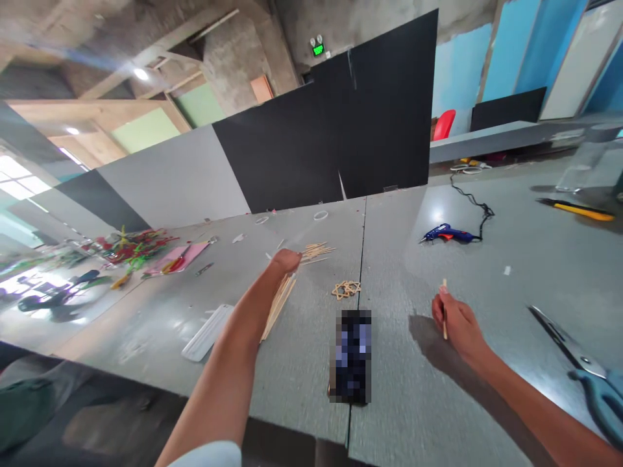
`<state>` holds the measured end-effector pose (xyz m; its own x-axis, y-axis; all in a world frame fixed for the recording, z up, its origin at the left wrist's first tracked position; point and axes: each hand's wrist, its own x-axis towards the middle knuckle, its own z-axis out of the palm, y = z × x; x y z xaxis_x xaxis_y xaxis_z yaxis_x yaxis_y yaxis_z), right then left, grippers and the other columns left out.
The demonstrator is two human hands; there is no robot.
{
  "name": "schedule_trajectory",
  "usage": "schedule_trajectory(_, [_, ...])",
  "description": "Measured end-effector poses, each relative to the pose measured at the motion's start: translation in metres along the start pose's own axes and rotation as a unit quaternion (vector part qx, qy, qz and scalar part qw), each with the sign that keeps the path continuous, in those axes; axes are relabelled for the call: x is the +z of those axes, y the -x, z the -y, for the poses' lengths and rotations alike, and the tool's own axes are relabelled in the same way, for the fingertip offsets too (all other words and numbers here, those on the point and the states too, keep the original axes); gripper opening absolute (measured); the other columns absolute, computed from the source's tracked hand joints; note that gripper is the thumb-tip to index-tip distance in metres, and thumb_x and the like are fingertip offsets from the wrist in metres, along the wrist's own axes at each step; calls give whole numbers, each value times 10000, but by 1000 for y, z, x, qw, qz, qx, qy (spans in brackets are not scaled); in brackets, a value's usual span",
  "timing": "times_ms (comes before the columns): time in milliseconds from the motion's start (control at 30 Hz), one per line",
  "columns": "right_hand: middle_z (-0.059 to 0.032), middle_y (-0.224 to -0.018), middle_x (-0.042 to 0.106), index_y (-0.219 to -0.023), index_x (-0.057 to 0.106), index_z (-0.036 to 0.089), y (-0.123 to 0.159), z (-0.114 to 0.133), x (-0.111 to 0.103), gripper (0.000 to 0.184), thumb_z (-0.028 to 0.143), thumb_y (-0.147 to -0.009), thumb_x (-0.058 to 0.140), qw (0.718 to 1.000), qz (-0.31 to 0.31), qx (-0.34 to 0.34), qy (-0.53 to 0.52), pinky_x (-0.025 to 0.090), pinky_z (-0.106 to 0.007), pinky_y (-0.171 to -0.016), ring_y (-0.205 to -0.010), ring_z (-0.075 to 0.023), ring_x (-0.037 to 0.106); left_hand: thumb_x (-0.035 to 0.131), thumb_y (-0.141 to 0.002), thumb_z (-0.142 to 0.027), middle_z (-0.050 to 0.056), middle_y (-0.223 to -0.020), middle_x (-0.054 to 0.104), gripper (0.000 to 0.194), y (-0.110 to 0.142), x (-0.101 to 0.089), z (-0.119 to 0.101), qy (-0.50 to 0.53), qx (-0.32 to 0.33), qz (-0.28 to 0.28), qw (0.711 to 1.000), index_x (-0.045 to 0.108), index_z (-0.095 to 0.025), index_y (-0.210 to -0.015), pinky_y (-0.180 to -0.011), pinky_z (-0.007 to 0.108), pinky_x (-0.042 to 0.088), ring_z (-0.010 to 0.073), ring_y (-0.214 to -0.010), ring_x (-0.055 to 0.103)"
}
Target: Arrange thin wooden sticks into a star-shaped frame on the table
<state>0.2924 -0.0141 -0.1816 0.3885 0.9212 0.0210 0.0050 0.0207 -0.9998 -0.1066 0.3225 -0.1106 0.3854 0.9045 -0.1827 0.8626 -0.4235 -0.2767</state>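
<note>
My right hand (455, 319) is closed around a short wooden stick (444, 331), held upright a little above the grey table. Farther left, my left hand (287, 261) reaches to a small pile of short wooden sticks (317, 250); its fingertips are mostly hidden, so I cannot make out whether they grip one. Longer wooden sticks (279, 305) lie beneath my left forearm. Between the hands sit star-shaped pieces (346, 290) made of little sticks. A phone (351, 357) with a blurred-out screen lies in front of them. A blue glue gun (448, 233) rests beyond my right hand.
Large scissors (579, 363) lie at the right, with a yellow cutter knife (577, 209) and a clear bottle (586, 159) behind. A white case (208, 332) is left of my forearm. Red and green craft stems (141, 250) are heaped far left. A black partition (335, 130) borders the table's back.
</note>
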Motion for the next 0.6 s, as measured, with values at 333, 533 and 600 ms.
schedule_trajectory(333, [-62, -794, 660, -869, 789, 210, -9, 25, -1, 680, 854, -927, 580, 993, 90, -66, -40, 430, -316, -602, -694, -184, 551, 342, -1127, -466, -21, -617, 530, 527, 91, -43, -82, 236, 28, -133, 962, 712, -125, -1282, -591, 258, 441, 164, -564, 519])
schedule_trajectory(533, [89, -597, 367, -1212, 786, 195, -2, 48, -10, 629, 752, -935, 694, 979, 179, -80, -52, 260, -289, -518, -539, -126, 303, 714, -939, -688, -77, -612, 421, 543, 140, -31, -246, 586, 211, -20, 783, 761, -161, -1059, -527, 221, 277, 86, -525, 326])
schedule_trajectory(600, [97, -572, 365, -1154, 788, 209, -3, 50, -11, 605, 746, -877, 753, 978, 190, -79, -32, 247, -288, -515, -532, -124, 302, 784, -884, -634, -49, -649, 519, 488, 143, -33, -288, 594, 241, -14, 768, 780, -155, -979, -576, 221, 341, 98, -585, 423])
